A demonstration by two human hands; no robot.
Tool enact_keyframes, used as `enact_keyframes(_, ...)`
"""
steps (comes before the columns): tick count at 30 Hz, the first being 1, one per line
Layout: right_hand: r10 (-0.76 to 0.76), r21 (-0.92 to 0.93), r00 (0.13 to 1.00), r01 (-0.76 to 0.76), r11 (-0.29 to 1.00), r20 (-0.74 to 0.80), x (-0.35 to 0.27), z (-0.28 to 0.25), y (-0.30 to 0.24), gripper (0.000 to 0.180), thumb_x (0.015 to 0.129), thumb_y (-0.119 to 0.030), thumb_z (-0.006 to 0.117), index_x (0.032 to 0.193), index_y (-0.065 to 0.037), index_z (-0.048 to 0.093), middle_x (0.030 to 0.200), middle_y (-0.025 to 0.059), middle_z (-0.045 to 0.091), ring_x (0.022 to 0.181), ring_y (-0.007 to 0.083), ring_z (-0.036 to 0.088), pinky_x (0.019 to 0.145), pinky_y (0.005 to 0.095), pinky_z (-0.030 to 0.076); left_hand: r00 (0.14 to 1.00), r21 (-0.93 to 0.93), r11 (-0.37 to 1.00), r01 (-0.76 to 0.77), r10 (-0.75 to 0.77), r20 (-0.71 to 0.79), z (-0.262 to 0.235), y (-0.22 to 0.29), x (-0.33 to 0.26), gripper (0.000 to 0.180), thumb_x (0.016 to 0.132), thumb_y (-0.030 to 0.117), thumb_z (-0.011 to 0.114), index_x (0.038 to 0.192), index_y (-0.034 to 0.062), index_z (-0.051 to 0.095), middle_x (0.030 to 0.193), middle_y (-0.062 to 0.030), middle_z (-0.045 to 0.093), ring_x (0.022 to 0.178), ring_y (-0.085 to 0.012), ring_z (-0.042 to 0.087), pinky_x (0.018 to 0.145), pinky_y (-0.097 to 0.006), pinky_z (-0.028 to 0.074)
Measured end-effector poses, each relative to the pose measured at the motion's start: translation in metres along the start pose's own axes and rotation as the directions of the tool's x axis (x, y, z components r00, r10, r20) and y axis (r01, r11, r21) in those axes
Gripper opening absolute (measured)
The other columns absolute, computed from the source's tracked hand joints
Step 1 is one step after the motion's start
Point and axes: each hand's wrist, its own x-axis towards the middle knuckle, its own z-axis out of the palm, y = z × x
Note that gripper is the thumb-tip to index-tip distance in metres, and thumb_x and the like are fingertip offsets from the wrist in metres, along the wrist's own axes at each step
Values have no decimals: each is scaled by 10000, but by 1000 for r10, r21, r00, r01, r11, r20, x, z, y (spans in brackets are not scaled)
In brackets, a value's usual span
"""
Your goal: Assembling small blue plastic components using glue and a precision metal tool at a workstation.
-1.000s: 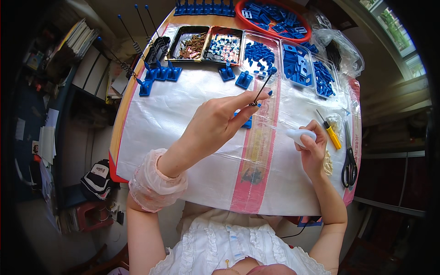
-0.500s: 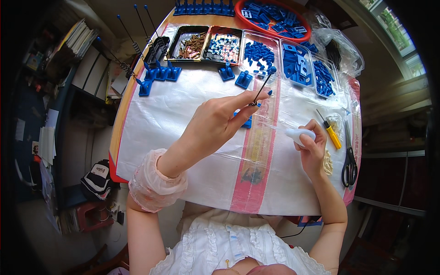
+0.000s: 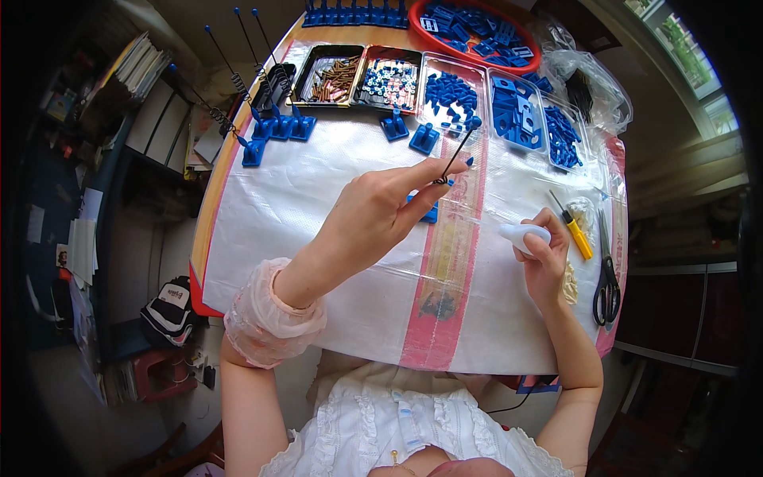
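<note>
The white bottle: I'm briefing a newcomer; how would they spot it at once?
At the table, find the right hand, towards the right edge. It grips the white bottle: pale and rounded, unlike the yellow-handled screwdriver and black scissors further right.

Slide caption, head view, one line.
Left hand pinches a black coiled rod; right hand holds a white bottle, blue parts beyond.

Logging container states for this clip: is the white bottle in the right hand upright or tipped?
Tipped: the white bottle lies sideways in the right hand, its narrow end pointing toward the person's left.
</note>
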Motion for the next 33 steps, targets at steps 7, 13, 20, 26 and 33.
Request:
enact_keyframes(7,29,142,999,-31,989,17,4,-4,0,274,814,-240,703,846,-118,460,694,-11,462,570,40,353,530,214,285,1000,-4,1000,-6,6,1,1,-2,-1,338,1003,83,606,1339,109,630,670,-31,586,518,-86,495,487,-265,439)
enact_keyframes(13,82,221,996,-72,973,-36,10,-12,-3,236,849,-227,667,855,-134,450,662,-47,407,552,25,318,516,206,254,1000,-2,1000,7,-7,15,0,-1,-1,335,1009,92,597,1342,110,627,661,-24,569,522,-81,498,478,-261,442)
enact_keyframes(20,173,171,985,-165,971,-29,14,-12,-2,222,873,-235,651,863,-147,447,637,-70,371,538,17,295,505,205,225,1000,16,1000,-15,14,3,0,-1,-1,342,993,58,612,1333,84,628,744,-64,613,597,-115,527,575,-273,454)
enact_keyframes(26,167,180,986,-161,970,-21,15,-4,-1,225,875,-225,670,819,-136,470,633,-82,423,514,-9,301,478,195,222,1000,1,1000,-19,19,-4,1,-1,-1,341,984,37,613,1323,68,630,846,-102,674,663,-153,570,632,-296,473)
enact_keyframes(33,206,168,978,-206,964,20,15,-3,-3,230,875,-246,654,862,-147,446,638,-70,374,540,15,295,510,201,225,999,5,999,-32,32,-13,1,-2,-1,341,979,38,618,1319,61,632,890,-111,693,690,-167,586,649,-304,485)
